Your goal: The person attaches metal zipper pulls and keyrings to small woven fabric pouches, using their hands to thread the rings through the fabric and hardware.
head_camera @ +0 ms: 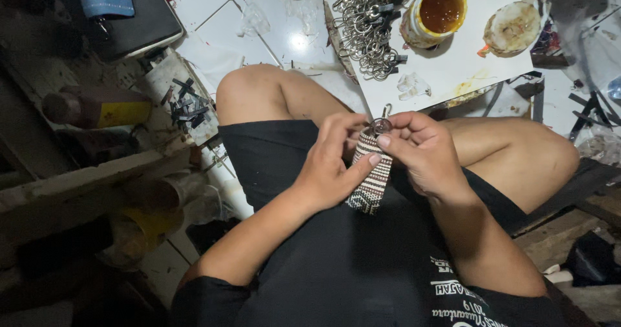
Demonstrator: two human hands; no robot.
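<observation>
Cluttered floor workspace, white tiles (213, 26), person seated cross-legged in black shorts. Both hands meet over the lap. Left hand (330, 165) pinches the woven strap (372, 175) along its upper side, thumb pressed across the fabric. Right hand (424, 149) closes its fingertips on the strap's top end, where a metal ring (381, 125) sits; a small hook seems to poke up above it, hard to tell in the dim light. Strap hangs between the hands above the shorts, long axis near vertical, slightly tilted, ring end up and away from the body, free end pointing down toward the lap. Looks: narrow band, brown-and-cream striped weave, folded double. Ahead on a white board (453, 62): pile of metal clasps (369, 23), open tin of amber glue (440, 10), round lid (512, 28).
</observation>
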